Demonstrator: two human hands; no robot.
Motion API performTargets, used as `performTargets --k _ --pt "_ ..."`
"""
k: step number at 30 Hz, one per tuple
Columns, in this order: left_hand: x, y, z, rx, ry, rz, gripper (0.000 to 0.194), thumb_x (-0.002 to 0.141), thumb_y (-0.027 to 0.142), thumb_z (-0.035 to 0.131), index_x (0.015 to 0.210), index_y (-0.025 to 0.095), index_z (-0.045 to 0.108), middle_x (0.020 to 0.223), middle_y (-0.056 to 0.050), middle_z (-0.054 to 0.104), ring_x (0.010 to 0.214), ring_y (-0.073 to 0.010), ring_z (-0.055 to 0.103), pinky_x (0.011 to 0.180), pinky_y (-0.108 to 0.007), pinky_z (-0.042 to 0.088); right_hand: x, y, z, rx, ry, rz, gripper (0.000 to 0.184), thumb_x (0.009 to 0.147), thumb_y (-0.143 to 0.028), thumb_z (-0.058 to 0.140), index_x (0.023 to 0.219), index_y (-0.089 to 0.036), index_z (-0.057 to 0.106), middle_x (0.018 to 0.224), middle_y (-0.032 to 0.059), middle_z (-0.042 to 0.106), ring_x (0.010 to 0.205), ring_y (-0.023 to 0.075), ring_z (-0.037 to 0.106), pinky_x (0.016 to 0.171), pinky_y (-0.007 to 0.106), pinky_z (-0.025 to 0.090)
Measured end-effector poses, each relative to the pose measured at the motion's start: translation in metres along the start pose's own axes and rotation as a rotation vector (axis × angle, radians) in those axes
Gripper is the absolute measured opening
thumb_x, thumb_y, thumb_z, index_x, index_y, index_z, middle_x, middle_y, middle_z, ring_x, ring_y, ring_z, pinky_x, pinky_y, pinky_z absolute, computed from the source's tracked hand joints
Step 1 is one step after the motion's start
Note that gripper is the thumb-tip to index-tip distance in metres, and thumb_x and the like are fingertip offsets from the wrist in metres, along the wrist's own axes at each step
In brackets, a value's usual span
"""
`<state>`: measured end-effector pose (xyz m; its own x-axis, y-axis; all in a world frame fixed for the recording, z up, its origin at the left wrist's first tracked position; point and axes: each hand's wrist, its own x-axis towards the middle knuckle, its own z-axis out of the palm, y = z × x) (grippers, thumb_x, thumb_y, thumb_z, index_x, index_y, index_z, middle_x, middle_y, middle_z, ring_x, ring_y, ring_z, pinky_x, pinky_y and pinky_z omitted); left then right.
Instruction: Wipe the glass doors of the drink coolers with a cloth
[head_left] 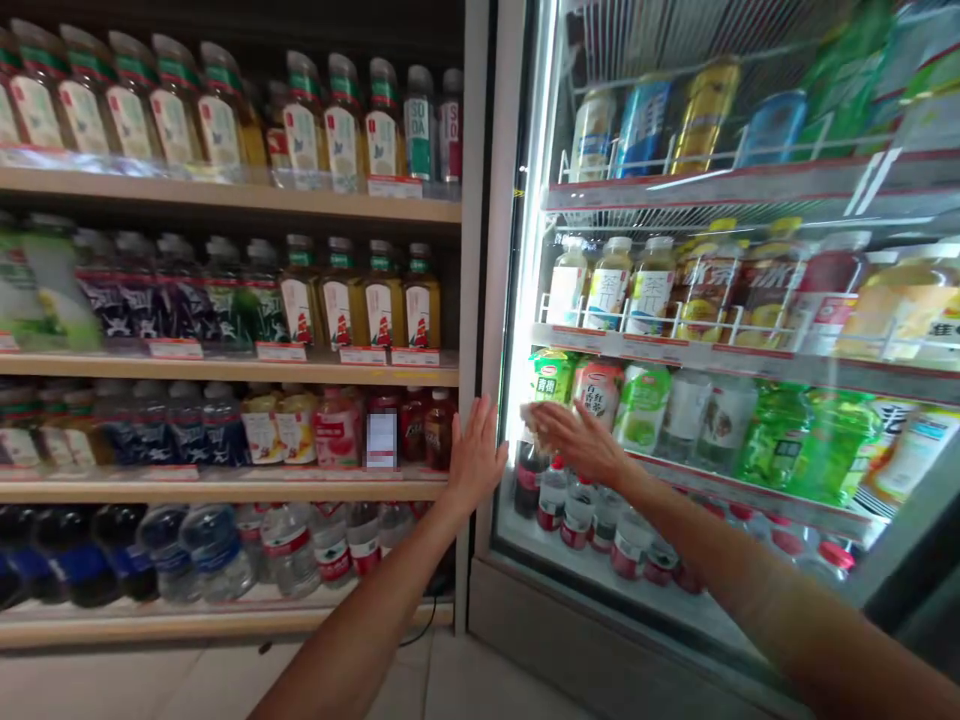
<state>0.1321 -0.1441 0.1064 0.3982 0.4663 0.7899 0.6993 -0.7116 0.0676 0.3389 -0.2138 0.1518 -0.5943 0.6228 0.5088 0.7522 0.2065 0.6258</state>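
Observation:
My left hand (pixel 478 455) lies flat with its fingers stretched upward, against the grey upright frame (pixel 480 280) between the shelf and the drinks fridge. To its right, my right hand (pixel 577 440) reaches across the front of the fridge's glass, near the bright left edge. Under its fingertips shows a small pale piece that looks like a cloth (pixel 531 415); the hand hides most of it. Behind the right hand are a green-labelled bottle (pixel 551 375) and a red-labelled bottle (pixel 598 390) on a fridge shelf.
Wooden shelves (pixel 225 372) at left carry rows of bottled drinks. Inside the fridge, wire-fronted shelves (pixel 675 352) hold cans and bottles, with red-capped bottles (pixel 577 510) at the bottom. A dark cable (pixel 424 630) lies on the tiled floor (pixel 360 680).

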Motion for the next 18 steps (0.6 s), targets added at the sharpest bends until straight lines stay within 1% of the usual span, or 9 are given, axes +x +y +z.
performTargets --k 1,4,6,7,8,11,12,13,18 --pt "0.002 0.001 0.0 -0.003 -0.005 -0.002 0.055 0.084 0.024 0.043 0.136 0.012 0.032 0.146 -0.016 0.029 0.136 -0.0258 0.026 0.109 -0.055 0.023 0.004 0.013 -0.01 -0.014 0.024 0.07 0.06 0.077 -0.013 0.047 0.135 -0.024 0.038 0.146 0.0028 0.034 0.138 0.0206 0.021 0.113 0.051 0.009" --pt "0.008 0.008 0.002 -0.022 0.001 0.007 0.055 0.084 0.025 0.043 0.136 0.011 0.031 0.147 -0.016 0.028 0.137 -0.0257 0.025 0.11 -0.054 0.023 0.025 0.059 -0.044 -0.086 0.177 0.425 0.057 0.082 -0.018 0.045 0.138 -0.025 0.033 0.152 0.0049 0.019 0.14 0.025 0.012 0.11 0.059 0.002" --pt "0.01 0.015 0.005 -0.037 0.01 0.019 0.055 0.084 0.025 0.043 0.136 0.011 0.031 0.146 -0.016 0.029 0.137 -0.025 0.024 0.11 -0.053 0.022 0.024 0.069 -0.054 -0.125 0.241 0.558 0.057 0.083 -0.021 0.045 0.138 -0.024 0.032 0.153 0.0065 0.014 0.14 0.0269 0.009 0.108 0.061 0.002" --pt "0.011 0.018 0.007 -0.045 0.012 0.022 0.054 0.084 0.024 0.043 0.136 0.012 0.031 0.146 -0.016 0.029 0.137 -0.0249 0.024 0.11 -0.053 0.022 0.016 0.065 -0.052 -0.132 0.231 0.535 0.057 0.083 -0.021 0.045 0.138 -0.024 0.033 0.152 0.0071 0.015 0.14 0.0271 0.009 0.108 0.061 0.004" --pt "0.011 0.02 0.008 -0.052 0.009 0.026 0.054 0.084 0.024 0.043 0.136 0.012 0.031 0.146 -0.015 0.03 0.137 -0.025 0.025 0.11 -0.053 0.022 0.004 0.056 -0.048 -0.125 0.195 0.444 0.056 0.082 -0.02 0.046 0.137 -0.023 0.034 0.152 0.0072 0.019 0.14 0.0261 0.011 0.109 0.06 0.005" --pt "0.012 0.028 0.013 -0.068 -0.001 0.043 0.056 0.083 0.023 0.044 0.136 0.013 0.03 0.146 -0.015 0.031 0.137 -0.0252 0.025 0.11 -0.054 0.023 -0.041 0.032 -0.033 -0.074 0.035 0.07 0.055 0.08 -0.013 0.045 0.134 -0.024 0.04 0.146 0.0047 0.035 0.137 0.0199 0.022 0.112 0.05 0.011" --pt "0.013 0.031 0.014 -0.072 -0.004 0.055 0.056 0.083 0.023 0.044 0.136 0.013 0.029 0.145 -0.015 0.031 0.137 -0.0251 0.024 0.11 -0.054 0.024 -0.051 0.033 -0.034 -0.072 0.012 0.023 0.055 0.08 -0.013 0.044 0.133 -0.024 0.041 0.144 0.004 0.037 0.136 0.0188 0.025 0.112 0.049 0.012" --pt "0.014 0.035 0.015 -0.075 -0.006 0.067 0.057 0.083 0.023 0.044 0.137 0.013 0.029 0.145 -0.016 0.031 0.137 -0.0249 0.024 0.11 -0.054 0.024 -0.057 0.04 -0.039 -0.089 0.02 0.046 0.054 0.081 -0.013 0.044 0.133 -0.025 0.041 0.144 0.0041 0.037 0.136 0.0188 0.026 0.113 0.049 0.011" --pt "0.028 0.065 0.022 -0.102 0.003 0.138 0.056 0.085 0.026 0.044 0.136 0.011 0.029 0.147 -0.015 0.028 0.138 -0.0242 0.02 0.111 -0.052 0.022 -0.054 0.105 -0.084 -0.267 0.316 0.58 0.049 0.086 -0.029 0.041 0.135 -0.023 0.04 0.151 0.0081 0.02 0.138 0.028 0.019 0.11 0.054 0.004"
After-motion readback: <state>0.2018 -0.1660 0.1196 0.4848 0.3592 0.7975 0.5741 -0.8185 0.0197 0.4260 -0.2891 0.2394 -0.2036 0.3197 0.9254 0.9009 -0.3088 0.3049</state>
